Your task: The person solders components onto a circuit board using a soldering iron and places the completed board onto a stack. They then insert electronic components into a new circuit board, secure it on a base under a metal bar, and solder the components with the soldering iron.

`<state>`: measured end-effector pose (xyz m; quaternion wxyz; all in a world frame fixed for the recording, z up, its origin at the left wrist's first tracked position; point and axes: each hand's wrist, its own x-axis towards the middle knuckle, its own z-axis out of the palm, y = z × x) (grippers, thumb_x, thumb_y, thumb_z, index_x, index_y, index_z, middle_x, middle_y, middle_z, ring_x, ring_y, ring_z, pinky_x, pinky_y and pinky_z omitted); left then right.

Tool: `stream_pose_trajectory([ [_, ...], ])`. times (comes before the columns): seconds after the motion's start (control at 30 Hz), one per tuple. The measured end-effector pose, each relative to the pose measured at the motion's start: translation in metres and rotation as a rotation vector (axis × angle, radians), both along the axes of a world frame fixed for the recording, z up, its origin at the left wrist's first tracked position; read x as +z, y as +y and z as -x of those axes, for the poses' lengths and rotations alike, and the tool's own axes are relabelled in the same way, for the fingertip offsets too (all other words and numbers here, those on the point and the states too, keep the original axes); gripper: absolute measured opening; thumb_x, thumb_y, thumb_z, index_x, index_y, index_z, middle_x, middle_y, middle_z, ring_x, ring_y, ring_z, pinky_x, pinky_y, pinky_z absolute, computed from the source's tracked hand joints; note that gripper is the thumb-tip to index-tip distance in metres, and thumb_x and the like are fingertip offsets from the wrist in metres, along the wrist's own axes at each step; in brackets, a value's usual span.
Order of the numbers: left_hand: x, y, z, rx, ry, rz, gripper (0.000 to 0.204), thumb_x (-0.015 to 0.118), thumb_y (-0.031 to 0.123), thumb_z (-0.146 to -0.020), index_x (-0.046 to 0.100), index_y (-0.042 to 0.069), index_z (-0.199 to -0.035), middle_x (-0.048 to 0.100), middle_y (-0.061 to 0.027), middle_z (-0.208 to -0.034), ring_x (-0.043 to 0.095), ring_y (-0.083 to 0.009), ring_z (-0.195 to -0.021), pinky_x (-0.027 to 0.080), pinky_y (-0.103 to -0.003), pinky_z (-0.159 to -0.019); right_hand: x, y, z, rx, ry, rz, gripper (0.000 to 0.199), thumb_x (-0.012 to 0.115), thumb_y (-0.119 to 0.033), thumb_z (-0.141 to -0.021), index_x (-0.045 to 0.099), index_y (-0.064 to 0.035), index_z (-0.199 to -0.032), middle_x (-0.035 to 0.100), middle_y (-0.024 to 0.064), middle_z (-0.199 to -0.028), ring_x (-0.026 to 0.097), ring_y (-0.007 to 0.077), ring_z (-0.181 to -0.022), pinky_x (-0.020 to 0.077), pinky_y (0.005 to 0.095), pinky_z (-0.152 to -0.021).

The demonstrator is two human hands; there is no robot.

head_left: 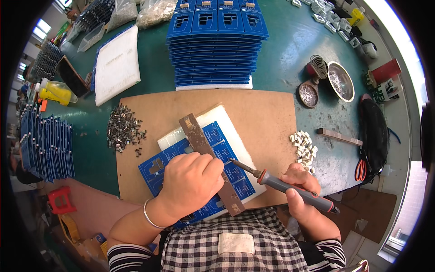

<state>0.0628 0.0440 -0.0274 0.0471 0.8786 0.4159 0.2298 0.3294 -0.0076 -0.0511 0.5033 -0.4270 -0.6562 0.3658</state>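
Our left hand (pixel 192 181) lies over the brown bar (pixel 199 136), knuckles up, its fingers curled in tightly. The fingertips are hidden beneath the hand, so we cannot tell whether they grip the bar, press on it or pinch something else. Our right hand (pixel 301 183) holds the soldering iron (pixel 281 183) by its grey handle: the thumb is on the near side and the bent fingers on the far side, the gap between them narrowed to the handle's thickness.

The blue circuit board (pixel 242 186) lies tilted under our left hand, with the bar laid slantwise across it. It reaches out on both sides of our left fingers, and our right fingers are off to its right, apart from it. The iron's tip points left at the board, just beside the bar's right edge; we cannot tell whether it touches.

Beneath the circuit board we see a white pad (pixel 231 131), and under that a brown sheet (pixel 267 113) on the green worktop (pixel 281 54). Small black parts (pixel 122 129) are heaped at the sheet's left side, white connectors (pixel 303 147) at its right edge, beyond our right hand. A tall stack of blue boards (pixel 215 59) stands past the sheet's far edge.
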Motion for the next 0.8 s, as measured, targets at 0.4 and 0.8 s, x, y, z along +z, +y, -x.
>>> stream_pose_trajectory([
  [0.4, -0.001, 0.001, -0.004, 0.021, -0.056, 0.017, 0.018, 0.066, 0.0, -0.065, 0.05, 0.008, -0.069, 0.047, -0.0054, -0.061, 0.051, -0.0233, -0.055, 0.041, -0.035, -0.049, -0.002, 0.002, 0.002, 0.012, 0.009, 0.022, 0.024, 0.069, -0.018, -0.085, 0.064, 0.0025, -0.097, 0.068, 0.01, -0.076, 0.053, 0.018, -0.062, 0.0426, 0.0347, -0.067],
  [0.8, 0.001, 0.007, -0.006, 0.009, -0.057, 0.049, 0.017, 0.069, 0.001, -0.067, 0.055, 0.007, -0.073, 0.047, -0.0052, -0.063, 0.053, -0.0226, -0.056, 0.042, -0.035, -0.05, 0.003, 0.009, 0.0, 0.028, -0.034, 0.043, 0.025, 0.07, -0.021, -0.084, 0.066, 0.0014, -0.096, 0.067, 0.0087, -0.075, 0.054, 0.0186, -0.061, 0.0438, 0.0348, -0.069],
])
